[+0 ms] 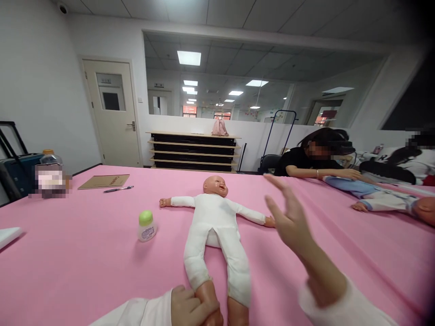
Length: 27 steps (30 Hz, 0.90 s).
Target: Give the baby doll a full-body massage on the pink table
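Observation:
A baby doll (214, 213) with a white cloth body lies on its back on the pink-covered table (102, 271), head away from me and arms spread out. My left hand (192, 308) is closed around one of its bare lower legs, the one on the left. Raised above the table on the right, my right hand (292, 217) has its fingers stretched out and holds nothing. It is near the doll's hand on that side; whether they touch I cannot tell. A small white jar with a green lid (147, 225) stands to the left of the doll.
At the back left lie a brown notebook (104, 181), a pen (118, 189) and a bottle (50, 172). A white object (9, 236) sits at the left edge. Across the table on the right, a person in black (295, 163) handles another doll (384, 192).

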Each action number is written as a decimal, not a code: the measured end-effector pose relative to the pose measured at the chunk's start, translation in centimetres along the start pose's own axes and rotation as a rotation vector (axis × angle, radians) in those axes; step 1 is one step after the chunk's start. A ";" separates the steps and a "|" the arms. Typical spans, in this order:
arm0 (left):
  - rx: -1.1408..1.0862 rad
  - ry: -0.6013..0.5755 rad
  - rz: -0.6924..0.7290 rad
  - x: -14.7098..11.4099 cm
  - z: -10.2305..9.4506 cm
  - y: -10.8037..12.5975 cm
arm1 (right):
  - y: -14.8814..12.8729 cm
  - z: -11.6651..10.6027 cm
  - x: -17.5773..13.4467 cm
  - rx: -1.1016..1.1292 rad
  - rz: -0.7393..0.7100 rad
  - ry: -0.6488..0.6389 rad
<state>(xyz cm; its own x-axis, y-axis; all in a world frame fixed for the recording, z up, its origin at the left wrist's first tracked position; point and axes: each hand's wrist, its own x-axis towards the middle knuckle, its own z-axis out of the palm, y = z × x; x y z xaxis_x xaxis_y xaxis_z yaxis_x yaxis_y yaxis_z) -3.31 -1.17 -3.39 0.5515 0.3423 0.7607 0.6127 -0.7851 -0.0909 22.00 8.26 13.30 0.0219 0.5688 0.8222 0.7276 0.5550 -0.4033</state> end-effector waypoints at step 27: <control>0.012 -0.177 -0.074 1.3 -3.2 1.3 | 15.4 6.0 -5.9 -0.122 0.862 0.181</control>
<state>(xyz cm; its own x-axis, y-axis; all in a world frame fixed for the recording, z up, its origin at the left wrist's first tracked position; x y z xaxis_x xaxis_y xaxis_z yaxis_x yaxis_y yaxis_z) -3.57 -3.43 -0.42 0.5952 0.4851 0.6406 0.6611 -0.7488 -0.0473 28.90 17.07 -0.20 0.6962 0.6487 0.3073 0.4761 -0.0969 -0.8740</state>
